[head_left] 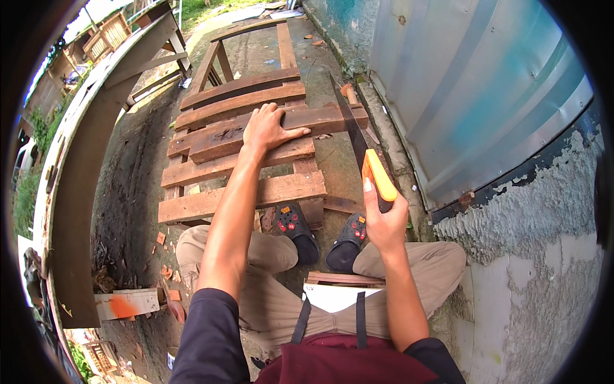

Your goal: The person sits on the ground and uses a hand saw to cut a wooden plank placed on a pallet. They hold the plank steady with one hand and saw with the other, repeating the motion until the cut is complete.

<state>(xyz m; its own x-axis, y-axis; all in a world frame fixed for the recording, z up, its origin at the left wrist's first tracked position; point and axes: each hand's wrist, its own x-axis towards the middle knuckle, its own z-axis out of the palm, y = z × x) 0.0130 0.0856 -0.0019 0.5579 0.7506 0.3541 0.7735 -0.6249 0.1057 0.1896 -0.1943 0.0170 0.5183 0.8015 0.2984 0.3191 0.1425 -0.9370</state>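
A loose brown wooden plank [326, 120] lies across a slatted wooden pallet [240, 196] in front of me, its right end jutting past the pallet's side. My left hand [263, 130] presses on the plank, fingers bent over its far edge and thumb stretched to the right. In my right hand [387, 221] is a handsaw [379, 174], gripped by its yellow and black handle. Its dark blade points away from me and stands beside the plank's overhanging end. Whether the teeth touch the wood, I cannot tell.
A corrugated metal sheet [473, 96] and peeling wall [511, 224] run along the right. To the left stands a long wooden table-like frame [80, 192]. My dark clogs [297, 233] rest close to the pallet's near edge. Wood scraps [174, 295] litter the ground.
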